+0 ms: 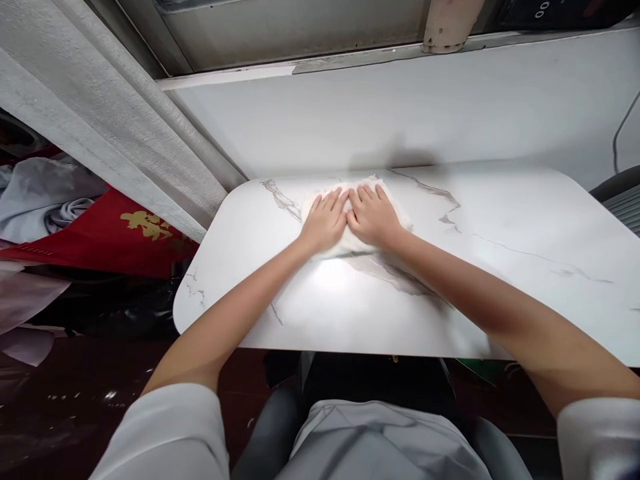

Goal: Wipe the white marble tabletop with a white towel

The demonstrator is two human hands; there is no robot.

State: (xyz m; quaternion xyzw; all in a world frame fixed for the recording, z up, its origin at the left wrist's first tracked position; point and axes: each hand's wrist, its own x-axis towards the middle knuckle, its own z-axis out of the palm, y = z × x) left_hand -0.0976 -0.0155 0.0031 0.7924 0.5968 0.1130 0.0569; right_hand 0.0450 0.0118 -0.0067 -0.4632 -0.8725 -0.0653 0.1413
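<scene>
white cloth point(373, 185) on marble table point(500, 267), under flat fingers point(335, 199) of both hands

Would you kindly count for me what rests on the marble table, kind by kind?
Hands: 2 (left hand, right hand, both flat on the cloth)
Cloth, white: 1
Total: 3

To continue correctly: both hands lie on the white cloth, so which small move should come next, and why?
Probably slide the left hand and right hand apart: they lie flat, touching, at the middle of the white cloth, whose edges look rumpled.
</scene>
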